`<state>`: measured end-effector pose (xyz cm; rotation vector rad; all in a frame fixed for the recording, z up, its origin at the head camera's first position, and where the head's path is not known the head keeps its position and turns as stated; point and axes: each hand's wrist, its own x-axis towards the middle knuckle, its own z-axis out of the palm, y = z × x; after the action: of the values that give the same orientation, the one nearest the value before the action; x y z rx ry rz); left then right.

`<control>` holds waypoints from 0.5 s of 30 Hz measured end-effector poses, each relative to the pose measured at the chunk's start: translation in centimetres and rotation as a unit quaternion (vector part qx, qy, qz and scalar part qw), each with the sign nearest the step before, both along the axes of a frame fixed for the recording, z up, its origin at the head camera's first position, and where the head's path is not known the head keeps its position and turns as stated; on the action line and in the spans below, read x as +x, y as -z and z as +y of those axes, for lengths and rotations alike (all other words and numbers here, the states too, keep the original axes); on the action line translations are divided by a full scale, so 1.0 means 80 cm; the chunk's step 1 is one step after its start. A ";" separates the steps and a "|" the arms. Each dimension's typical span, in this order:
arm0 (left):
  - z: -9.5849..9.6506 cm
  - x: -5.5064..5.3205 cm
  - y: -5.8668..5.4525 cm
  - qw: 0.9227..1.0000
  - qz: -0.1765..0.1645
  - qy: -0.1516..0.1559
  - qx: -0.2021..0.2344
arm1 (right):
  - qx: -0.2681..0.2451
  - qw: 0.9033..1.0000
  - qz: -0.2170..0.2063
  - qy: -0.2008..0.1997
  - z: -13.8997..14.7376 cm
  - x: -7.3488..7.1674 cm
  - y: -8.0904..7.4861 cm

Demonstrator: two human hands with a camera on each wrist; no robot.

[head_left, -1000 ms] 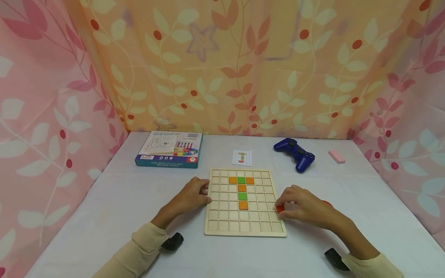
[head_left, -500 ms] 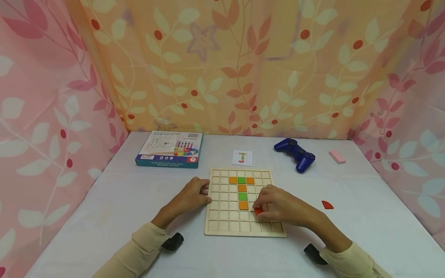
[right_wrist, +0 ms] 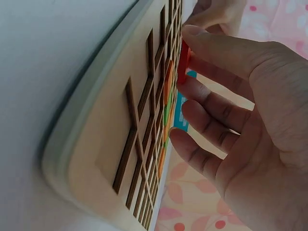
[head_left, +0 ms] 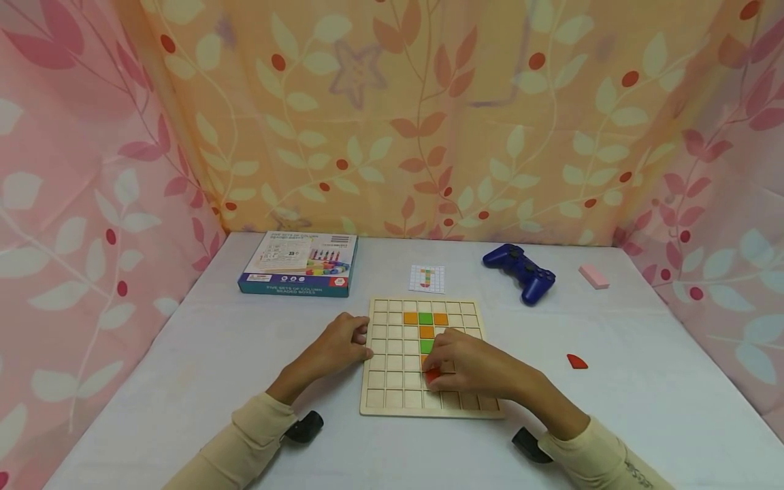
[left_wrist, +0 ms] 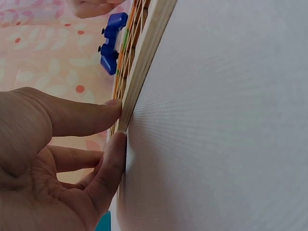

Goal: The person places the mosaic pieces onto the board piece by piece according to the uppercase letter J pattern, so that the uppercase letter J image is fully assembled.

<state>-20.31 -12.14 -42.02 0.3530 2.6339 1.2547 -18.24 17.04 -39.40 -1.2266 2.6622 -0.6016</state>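
A pale wooden grid board (head_left: 392, 399) lies on the white table. Orange (head_left: 410, 318) and green tiles (head_left: 425, 318) form a T in its cells. My left hand (head_left: 335, 346) holds the board's left edge, thumb and forefinger at the rim in the left wrist view. My right hand (head_left: 480, 364) pinches a flat red tile (right_wrist: 184, 62) between thumb and forefinger, over the board just below the lowest orange tile. The remaining right fingers are spread and loosely bent. Part of the red tile is hidden by the fingers.
Another red, rounded-edge piece (head_left: 576, 361) lies right of the board. Behind the board is a small card with a coloured grid pattern (head_left: 427, 279). A boxed set (head_left: 300, 265) sits back left; a blue game controller (head_left: 520, 272) and a pink block (head_left: 593, 276) lie back right.
My right hand has moved left from the board's right edge to its middle, carrying the red tile. The rounded red piece on the table has come into full sight. My left hand stays put.
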 end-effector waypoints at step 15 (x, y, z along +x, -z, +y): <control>0.000 0.000 0.000 1.000 -0.004 -0.004 0.001 | 0.019 1.000 -0.010 0.005 -0.001 -0.002 0.001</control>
<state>-20.28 -12.13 -41.99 0.3387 2.6299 1.2597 -18.39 16.97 -39.44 -1.1922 2.6526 -0.5598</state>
